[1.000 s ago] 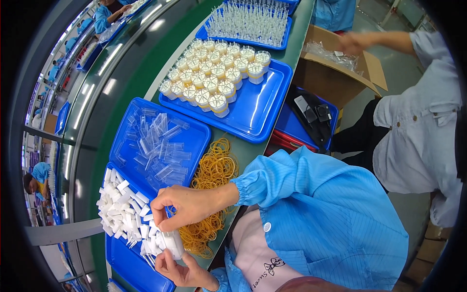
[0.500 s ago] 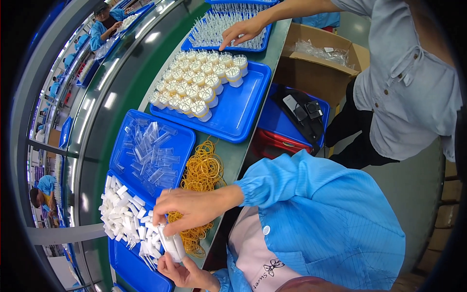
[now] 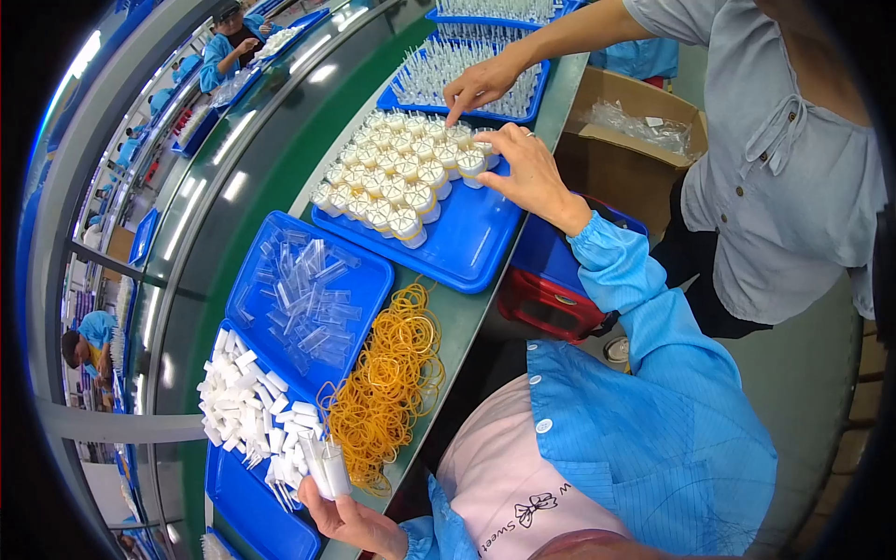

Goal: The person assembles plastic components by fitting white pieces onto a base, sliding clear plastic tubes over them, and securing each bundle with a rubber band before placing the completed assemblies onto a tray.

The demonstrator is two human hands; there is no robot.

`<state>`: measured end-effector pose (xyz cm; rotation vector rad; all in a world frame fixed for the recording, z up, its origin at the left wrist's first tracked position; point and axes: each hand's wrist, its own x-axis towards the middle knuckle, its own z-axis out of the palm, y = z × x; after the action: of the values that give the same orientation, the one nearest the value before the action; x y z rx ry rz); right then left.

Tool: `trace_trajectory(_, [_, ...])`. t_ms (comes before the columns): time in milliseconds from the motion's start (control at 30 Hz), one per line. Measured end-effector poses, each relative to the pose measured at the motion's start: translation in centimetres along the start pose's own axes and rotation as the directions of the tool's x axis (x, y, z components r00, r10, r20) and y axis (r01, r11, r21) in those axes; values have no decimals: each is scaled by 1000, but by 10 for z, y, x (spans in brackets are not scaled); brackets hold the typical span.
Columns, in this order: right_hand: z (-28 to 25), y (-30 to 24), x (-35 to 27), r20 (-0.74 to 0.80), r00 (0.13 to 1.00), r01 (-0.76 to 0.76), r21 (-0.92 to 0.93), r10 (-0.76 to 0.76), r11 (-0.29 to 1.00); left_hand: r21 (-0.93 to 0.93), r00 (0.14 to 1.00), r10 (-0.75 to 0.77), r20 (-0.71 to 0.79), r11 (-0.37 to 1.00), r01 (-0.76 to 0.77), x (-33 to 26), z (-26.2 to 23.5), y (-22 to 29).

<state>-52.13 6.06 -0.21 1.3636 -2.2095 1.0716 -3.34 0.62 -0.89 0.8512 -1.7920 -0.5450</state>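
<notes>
At the lower left, my left hand grips a small bundle of white pieces and clear plastic, upright in the fingers. My right hand reaches over the upper blue tray, thumb and fingers apart beside the round white bundles at its right edge. Those bundles have clear sides and yellow bands, and stand in close rows. Next to my left hand lie a heap of white plastic pieces and a pile of yellow rubber bands.
Clear plastic strips lie in a blue tray. Another person's hand touches the far bundles, near a tray of upright clear parts. A cardboard box and a red crate stand right of the bench.
My right hand has left the bundle in my left hand and moved up and right to the tray of banded bundles. The view has shifted slightly. A black bag has gone out of sight.
</notes>
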Motion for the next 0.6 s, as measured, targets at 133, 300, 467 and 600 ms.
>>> trace_trajectory(133, [15, 2, 5, 21, 1000, 22, -151, -19, 988, -154, 983, -178, -37, 973, 170, 3, 5, 14])
trace_trajectory(300, [20, -3, 3, -4, 999, 49, -157, -51, 986, -139, 981, -186, -52, 974, 177, 8, 9, 18])
trace_trajectory(467, [10, -13, -3, -11, 999, -28, 305, 33, 952, -92, 993, -100, -68, 991, 94, 12, 16, 20])
trace_trajectory(600, [-5, -24, -4, 347, 917, -384, 901, 198, 201, -152, 967, -250, -48, 959, 240, 10, 10, 21])
